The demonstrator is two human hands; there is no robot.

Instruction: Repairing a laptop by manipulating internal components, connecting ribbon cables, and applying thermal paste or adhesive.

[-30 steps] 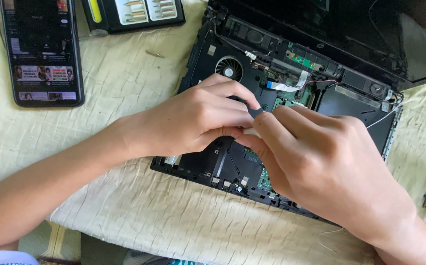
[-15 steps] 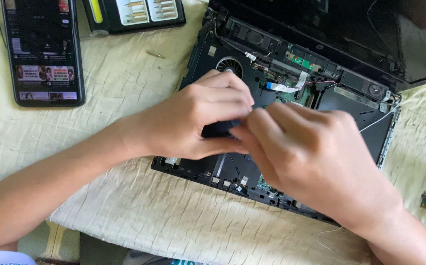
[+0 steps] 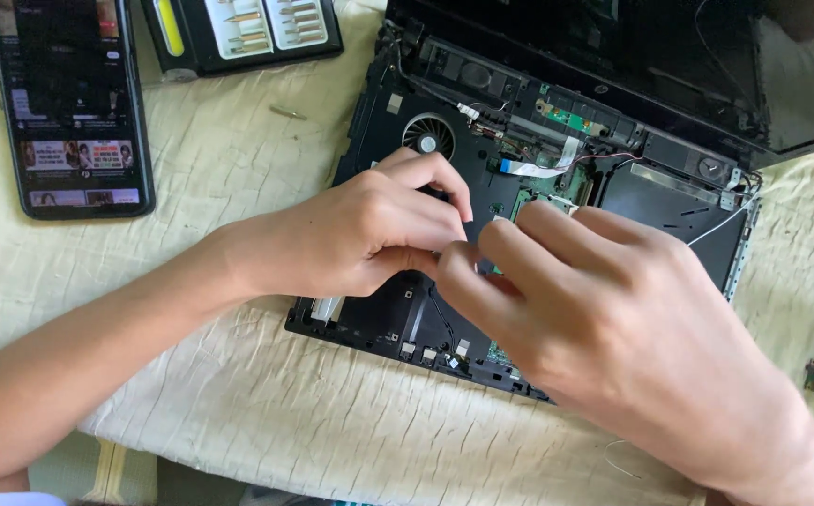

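Hands meet over the middle of the opened laptop base (image 3: 397,319), which lies on a worktop covered with a pale, wrinkled cloth (image 3: 238,394). The left hand (image 3: 360,234) is curled, its fingertips bent down onto the black inner frame just below the round cooling fan (image 3: 428,141); a second ago the fingers lay flatter and closer to the right hand's, and a small dark piece seemed pinched between both hands. That piece no longer shows, so whether either hand grips anything now cannot be told. The right hand (image 3: 613,319) has spread a little, fingers fanned loosely over the green circuit board (image 3: 543,183) at the centre of the laptop, thumb touching the left hand's fingertips. By my reading, the pinching grip has given way to pressing or feeling at one spot inside the base, as if the part were being seated or worked loose.

Above the hands, toward the laptop's hinge, a white ribbon cable (image 3: 538,164) lies bare beside the board. Left of the laptop rests a smartphone (image 3: 69,103) with a lit screen, and beyond the laptop's upper left corner sits a screwdriver bit case (image 3: 238,33). One loose bit (image 3: 288,113) lies on the cloth between that case and the laptop.
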